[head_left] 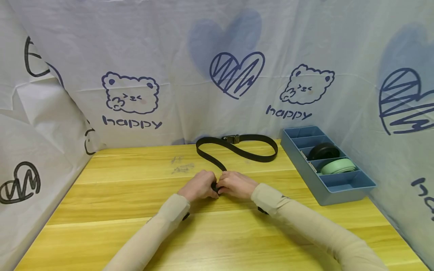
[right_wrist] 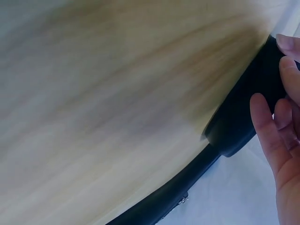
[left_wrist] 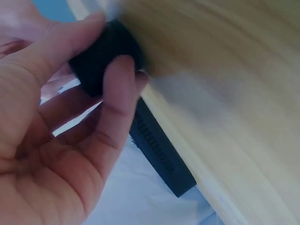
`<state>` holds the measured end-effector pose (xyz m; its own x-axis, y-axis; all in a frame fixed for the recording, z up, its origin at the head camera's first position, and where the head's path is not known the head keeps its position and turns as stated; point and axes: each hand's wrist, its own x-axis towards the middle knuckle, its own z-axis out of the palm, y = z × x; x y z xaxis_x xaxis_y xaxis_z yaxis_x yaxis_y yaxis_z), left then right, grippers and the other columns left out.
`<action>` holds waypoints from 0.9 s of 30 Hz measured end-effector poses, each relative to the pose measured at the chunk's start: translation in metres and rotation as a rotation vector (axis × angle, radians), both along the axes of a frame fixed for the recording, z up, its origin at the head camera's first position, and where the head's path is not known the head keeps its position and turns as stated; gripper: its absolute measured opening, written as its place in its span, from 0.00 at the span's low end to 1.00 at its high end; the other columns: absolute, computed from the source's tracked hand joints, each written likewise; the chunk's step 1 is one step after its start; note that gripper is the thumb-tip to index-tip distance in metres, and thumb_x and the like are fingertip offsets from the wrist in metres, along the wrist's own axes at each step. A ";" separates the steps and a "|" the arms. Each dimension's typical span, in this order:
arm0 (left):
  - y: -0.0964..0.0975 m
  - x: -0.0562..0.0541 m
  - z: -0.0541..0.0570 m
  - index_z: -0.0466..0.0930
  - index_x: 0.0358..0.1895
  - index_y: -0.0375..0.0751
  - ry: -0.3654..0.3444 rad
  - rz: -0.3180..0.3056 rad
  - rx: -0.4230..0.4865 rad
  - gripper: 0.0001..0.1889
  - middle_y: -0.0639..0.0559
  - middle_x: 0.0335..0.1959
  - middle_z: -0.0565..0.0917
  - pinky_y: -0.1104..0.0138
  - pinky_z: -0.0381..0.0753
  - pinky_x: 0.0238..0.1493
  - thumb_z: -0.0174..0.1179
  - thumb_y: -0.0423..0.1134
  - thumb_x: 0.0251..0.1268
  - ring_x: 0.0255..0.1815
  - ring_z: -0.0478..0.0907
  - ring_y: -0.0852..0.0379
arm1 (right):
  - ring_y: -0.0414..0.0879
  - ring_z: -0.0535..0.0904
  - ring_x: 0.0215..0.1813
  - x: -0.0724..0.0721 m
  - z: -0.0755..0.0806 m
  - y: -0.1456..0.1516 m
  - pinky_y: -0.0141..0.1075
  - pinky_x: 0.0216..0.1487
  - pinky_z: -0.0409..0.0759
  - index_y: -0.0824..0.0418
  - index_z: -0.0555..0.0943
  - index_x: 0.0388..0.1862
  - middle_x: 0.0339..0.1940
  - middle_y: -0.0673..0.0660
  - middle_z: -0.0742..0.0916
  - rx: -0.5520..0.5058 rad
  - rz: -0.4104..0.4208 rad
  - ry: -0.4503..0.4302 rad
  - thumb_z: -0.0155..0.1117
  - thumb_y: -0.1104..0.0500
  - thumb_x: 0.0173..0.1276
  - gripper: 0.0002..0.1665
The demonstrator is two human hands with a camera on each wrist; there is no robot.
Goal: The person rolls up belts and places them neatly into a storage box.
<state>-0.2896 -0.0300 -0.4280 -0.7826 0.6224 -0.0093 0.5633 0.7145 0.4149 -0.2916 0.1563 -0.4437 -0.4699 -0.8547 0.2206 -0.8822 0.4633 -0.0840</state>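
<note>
A black belt (head_left: 258,137) lies in a loose S-shaped curve near the back edge of the table, its metal buckle (head_left: 232,139) at the far side. Its near end is coiled into a small roll (left_wrist: 101,58) between the two hands. My left hand (head_left: 201,184) pinches this roll between thumb and fingers. From the other side my right hand (head_left: 237,184) grips the coil, its fingertips (right_wrist: 263,110) against the black strap. In the head view the hands mostly hide the roll.
A blue divided box (head_left: 305,177) stands at the right of the wooden table (head_left: 118,203). Its compartments hold a black coil (head_left: 324,151) and a pale green coil (head_left: 339,166). White printed cloth (head_left: 183,101) hangs behind the table and along both sides.
</note>
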 end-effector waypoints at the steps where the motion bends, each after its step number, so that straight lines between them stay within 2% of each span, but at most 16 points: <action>1: 0.000 0.000 0.000 0.86 0.26 0.44 0.000 -0.012 -0.008 0.09 0.57 0.20 0.82 0.70 0.72 0.25 0.78 0.38 0.45 0.20 0.73 0.62 | 0.40 0.79 0.41 0.000 0.000 0.001 0.31 0.45 0.77 0.54 0.87 0.41 0.36 0.47 0.87 -0.002 0.005 -0.002 0.66 0.55 0.68 0.07; 6: -0.003 -0.004 0.004 0.88 0.33 0.44 -0.056 -0.067 -0.030 0.08 0.55 0.28 0.86 0.69 0.76 0.32 0.76 0.37 0.49 0.25 0.76 0.63 | 0.41 0.78 0.44 -0.004 -0.001 0.005 0.30 0.47 0.76 0.54 0.87 0.47 0.42 0.48 0.87 0.032 0.032 -0.023 0.66 0.55 0.68 0.11; 9: -0.004 -0.007 0.005 0.88 0.34 0.44 -0.085 -0.079 -0.046 0.07 0.55 0.30 0.86 0.69 0.75 0.32 0.75 0.37 0.51 0.26 0.76 0.63 | 0.41 0.78 0.44 -0.004 0.003 0.005 0.30 0.47 0.77 0.55 0.87 0.47 0.42 0.49 0.86 0.035 0.040 -0.038 0.66 0.56 0.68 0.11; 14: -0.003 -0.007 0.005 0.86 0.29 0.45 -0.053 -0.059 -0.082 0.09 0.57 0.24 0.83 0.69 0.72 0.28 0.77 0.42 0.49 0.22 0.72 0.62 | 0.40 0.80 0.40 -0.001 0.009 0.000 0.31 0.44 0.79 0.55 0.88 0.41 0.37 0.49 0.86 0.018 0.029 -0.042 0.67 0.57 0.67 0.07; 18: 0.000 -0.005 0.005 0.85 0.29 0.46 -0.035 -0.050 -0.111 0.10 0.57 0.24 0.82 0.69 0.74 0.29 0.77 0.44 0.48 0.23 0.74 0.62 | 0.40 0.79 0.39 0.001 0.009 -0.002 0.30 0.43 0.78 0.53 0.87 0.40 0.36 0.48 0.86 0.038 0.026 -0.036 0.66 0.56 0.68 0.06; 23: 0.001 -0.004 0.005 0.88 0.34 0.47 -0.081 -0.043 -0.119 0.10 0.57 0.31 0.86 0.69 0.77 0.34 0.77 0.41 0.48 0.28 0.77 0.63 | 0.41 0.79 0.42 0.000 0.007 0.003 0.31 0.46 0.77 0.54 0.87 0.46 0.41 0.49 0.87 0.054 0.068 -0.050 0.66 0.55 0.68 0.10; 27: -0.001 -0.005 0.004 0.88 0.36 0.47 -0.113 -0.061 -0.112 0.11 0.57 0.33 0.86 0.68 0.78 0.36 0.77 0.40 0.49 0.29 0.77 0.64 | 0.41 0.79 0.44 -0.001 0.005 0.005 0.30 0.47 0.77 0.55 0.86 0.48 0.43 0.49 0.88 0.055 0.093 -0.052 0.67 0.55 0.67 0.12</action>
<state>-0.2949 -0.0313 -0.4235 -0.7331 0.6592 -0.1671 0.5615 0.7253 0.3983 -0.2927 0.1617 -0.4382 -0.3975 -0.9053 0.1501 -0.9168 0.3848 -0.1072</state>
